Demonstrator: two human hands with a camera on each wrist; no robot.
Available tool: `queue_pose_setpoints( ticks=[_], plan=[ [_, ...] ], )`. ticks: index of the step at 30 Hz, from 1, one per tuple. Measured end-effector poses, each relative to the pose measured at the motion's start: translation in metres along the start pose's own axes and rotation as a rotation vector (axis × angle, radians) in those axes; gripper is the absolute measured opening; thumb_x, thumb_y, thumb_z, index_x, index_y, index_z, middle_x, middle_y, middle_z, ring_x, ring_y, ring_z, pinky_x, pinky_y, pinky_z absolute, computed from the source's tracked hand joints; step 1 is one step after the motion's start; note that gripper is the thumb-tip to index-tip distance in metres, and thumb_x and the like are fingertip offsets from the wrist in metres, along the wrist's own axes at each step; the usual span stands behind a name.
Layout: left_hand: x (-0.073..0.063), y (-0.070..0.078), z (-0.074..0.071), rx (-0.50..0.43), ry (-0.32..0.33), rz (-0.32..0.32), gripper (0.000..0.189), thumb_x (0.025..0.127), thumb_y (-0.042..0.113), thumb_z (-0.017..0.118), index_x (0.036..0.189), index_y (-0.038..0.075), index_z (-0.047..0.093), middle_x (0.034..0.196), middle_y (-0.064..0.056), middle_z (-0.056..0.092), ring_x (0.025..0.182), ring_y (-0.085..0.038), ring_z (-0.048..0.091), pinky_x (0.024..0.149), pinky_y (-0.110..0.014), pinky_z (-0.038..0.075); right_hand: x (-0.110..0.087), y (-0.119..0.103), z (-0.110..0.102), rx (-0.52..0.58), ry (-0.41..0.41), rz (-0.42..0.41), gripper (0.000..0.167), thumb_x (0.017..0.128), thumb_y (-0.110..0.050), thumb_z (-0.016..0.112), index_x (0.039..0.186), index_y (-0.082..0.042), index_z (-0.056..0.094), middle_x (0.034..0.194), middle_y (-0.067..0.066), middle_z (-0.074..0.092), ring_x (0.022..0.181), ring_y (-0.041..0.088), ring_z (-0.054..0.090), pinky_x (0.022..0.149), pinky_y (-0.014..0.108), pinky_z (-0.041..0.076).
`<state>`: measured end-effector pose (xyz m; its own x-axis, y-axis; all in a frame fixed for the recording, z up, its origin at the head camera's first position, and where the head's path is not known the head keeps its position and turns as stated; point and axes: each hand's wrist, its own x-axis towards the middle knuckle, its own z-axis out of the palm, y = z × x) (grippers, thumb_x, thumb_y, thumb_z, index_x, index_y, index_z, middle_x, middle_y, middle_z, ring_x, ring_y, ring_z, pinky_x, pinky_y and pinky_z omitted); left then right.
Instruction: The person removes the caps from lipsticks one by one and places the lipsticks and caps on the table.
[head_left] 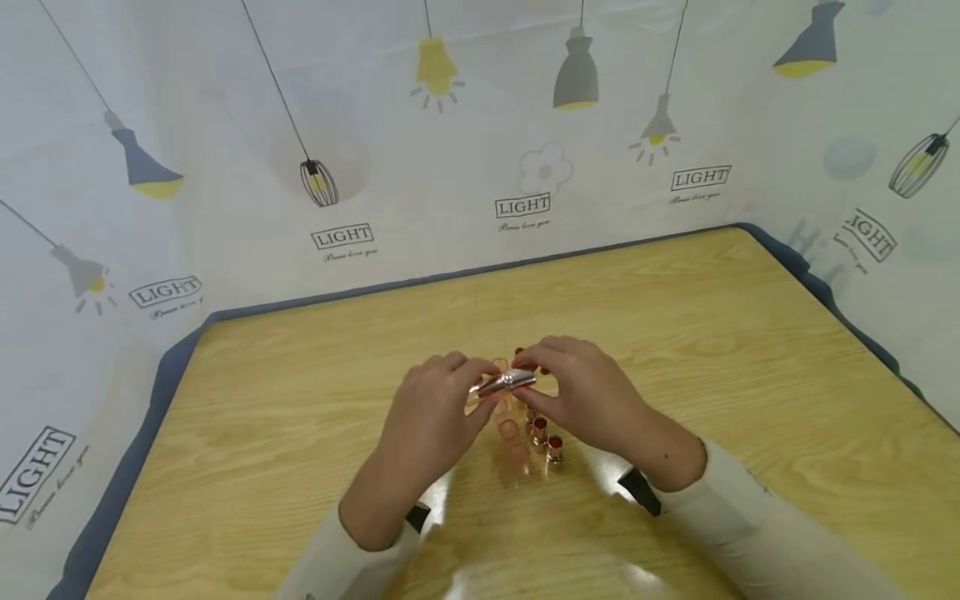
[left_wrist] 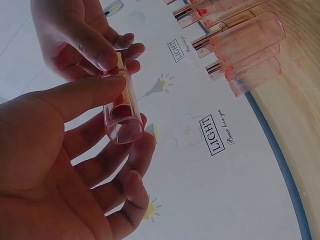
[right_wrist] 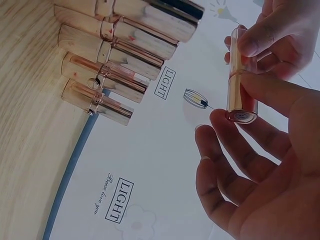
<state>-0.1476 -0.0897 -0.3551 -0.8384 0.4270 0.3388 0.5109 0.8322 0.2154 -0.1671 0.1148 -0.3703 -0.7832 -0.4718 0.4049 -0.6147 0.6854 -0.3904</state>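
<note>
A lipstick (head_left: 507, 381) is held level between both hands above the table. My left hand (head_left: 435, 408) pinches its clear pinkish cap (left_wrist: 126, 131) between thumb and fingers. From the other side my right hand (head_left: 600, 400) pinches the shiny rose-gold base (right_wrist: 242, 104). Cap and base lie in one line, and a dark red tip shows through the cap in the left wrist view. Below the hands, uncapped lipsticks (head_left: 555, 450) stand upright in a row. Clear caps (head_left: 509, 430) stand in a second row to their left. The hands hide part of both rows.
The wooden table (head_left: 285, 400) spreads out on all sides of the rows. Behind it hangs a pale cloth (head_left: 450, 167) printed with lamps and the word LIGHT. A dark blue edge (head_left: 375, 289) borders the tabletop at the back.
</note>
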Motion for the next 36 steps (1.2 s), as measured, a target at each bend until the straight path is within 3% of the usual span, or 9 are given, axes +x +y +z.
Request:
queue_pose_setpoints(
  ticks=[15, 23, 36],
  plan=[
    [0.0005, -0.0002, -0.0025, 0.031, -0.018, 0.002, 0.029, 0.082, 0.026, 0.084, 0.109, 0.024, 0.074, 0.096, 0.004, 0.072, 0.083, -0.017, 0.066, 0.067, -0.033, 0.044, 0.0005, 0.0016, -0.0016, -0.008, -0.033, -0.024, 0.025, 0.083, -0.022, 0.083, 0.105, -0.013, 0.073, 0.096, -0.002, 0.071, 0.088, 0.015, 0.066, 0.080, 0.038, 0.053],
    [0.0015, 0.0005, -0.0030, 0.025, -0.050, -0.019, 0.030, 0.083, 0.025, 0.083, 0.112, 0.024, 0.074, 0.099, 0.003, 0.072, 0.088, -0.018, 0.067, 0.072, -0.036, 0.047, 0.0005, 0.0018, -0.0021, 0.000, -0.043, -0.017, 0.026, 0.081, -0.019, 0.085, 0.103, -0.013, 0.073, 0.093, -0.003, 0.070, 0.086, 0.013, 0.064, 0.079, 0.038, 0.053],
    [0.0011, 0.0000, -0.0028, 0.017, -0.051, -0.015, 0.030, 0.083, 0.025, 0.083, 0.111, 0.023, 0.074, 0.100, 0.002, 0.073, 0.088, -0.017, 0.067, 0.072, -0.037, 0.047, -0.0001, 0.0027, -0.0029, 0.006, -0.062, -0.032, 0.023, 0.082, -0.021, 0.084, 0.102, -0.015, 0.073, 0.092, -0.005, 0.070, 0.085, 0.012, 0.064, 0.081, 0.039, 0.052]
  ],
)
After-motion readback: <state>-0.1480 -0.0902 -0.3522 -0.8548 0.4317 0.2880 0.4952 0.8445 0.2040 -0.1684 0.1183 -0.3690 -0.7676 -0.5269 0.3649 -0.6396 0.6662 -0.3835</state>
